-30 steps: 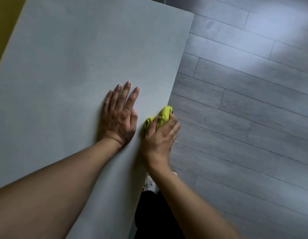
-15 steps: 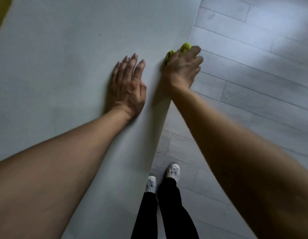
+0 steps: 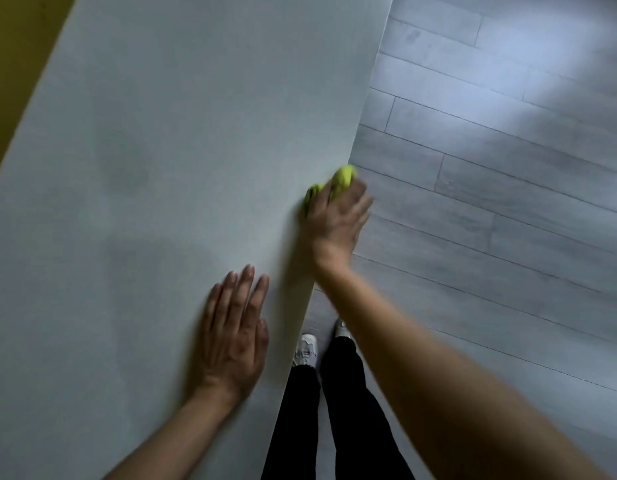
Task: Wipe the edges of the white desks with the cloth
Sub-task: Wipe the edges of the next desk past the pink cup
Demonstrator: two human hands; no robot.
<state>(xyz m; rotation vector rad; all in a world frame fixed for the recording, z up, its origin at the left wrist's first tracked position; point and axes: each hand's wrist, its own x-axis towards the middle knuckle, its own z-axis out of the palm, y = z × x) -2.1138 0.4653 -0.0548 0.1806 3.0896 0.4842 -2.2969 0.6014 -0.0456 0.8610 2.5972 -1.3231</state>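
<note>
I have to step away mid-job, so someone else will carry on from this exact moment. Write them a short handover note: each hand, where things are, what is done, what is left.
Left hand: flat, fingers straight, resting on the white desk top near its right edge, holding nothing.
Right hand: blurred, with the yellow-green cloth bunched in its grip at the desk's right edge, about midway along the visible stretch.
Done: cannot tell from this view how much of that edge has been wiped.
Left: carry the cloth along the rest of this edge, then the desk's other edges; no second desk is in view.
</note>
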